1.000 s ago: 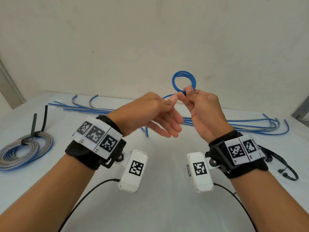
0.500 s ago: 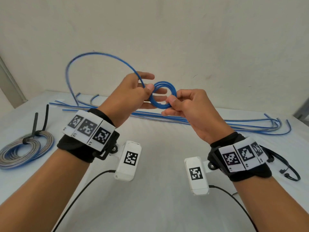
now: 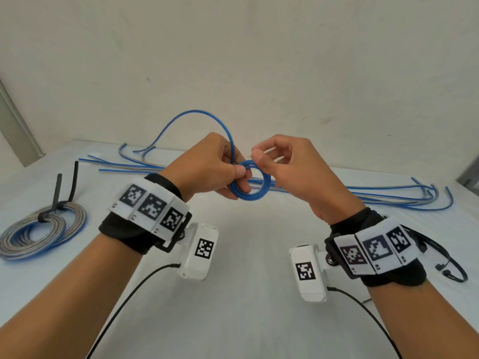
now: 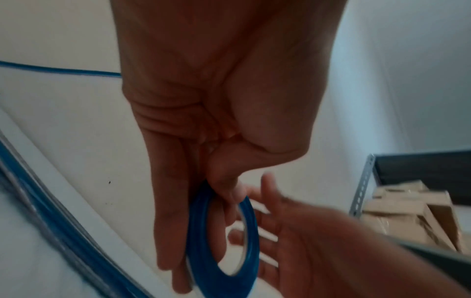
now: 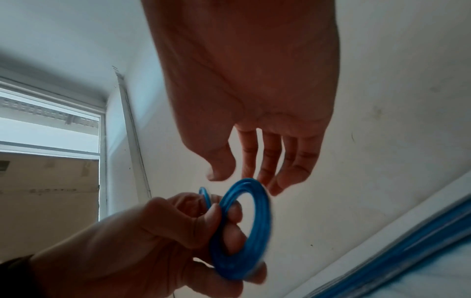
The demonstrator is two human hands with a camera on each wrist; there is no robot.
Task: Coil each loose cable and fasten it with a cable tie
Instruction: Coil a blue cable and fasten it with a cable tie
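The left hand (image 3: 207, 167) pinches a small blue cable coil (image 3: 255, 194) above the white table (image 3: 246, 255), its free end arching up; the right hand (image 3: 290, 167) hovers just beside, fingers loosely curled, holding nothing. Left wrist view: thumb (image 4: 226, 181) on the coil (image 4: 203, 242), blurred. Right wrist view: relaxed fingers (image 5: 270, 161) seemingly just clear of the coil (image 5: 257, 221).

From my station, the small blue coiled cable (image 4: 224, 238) blurs in both wrist views. My left hand (image 3: 207, 167) hides its near side; turn count unreadable.
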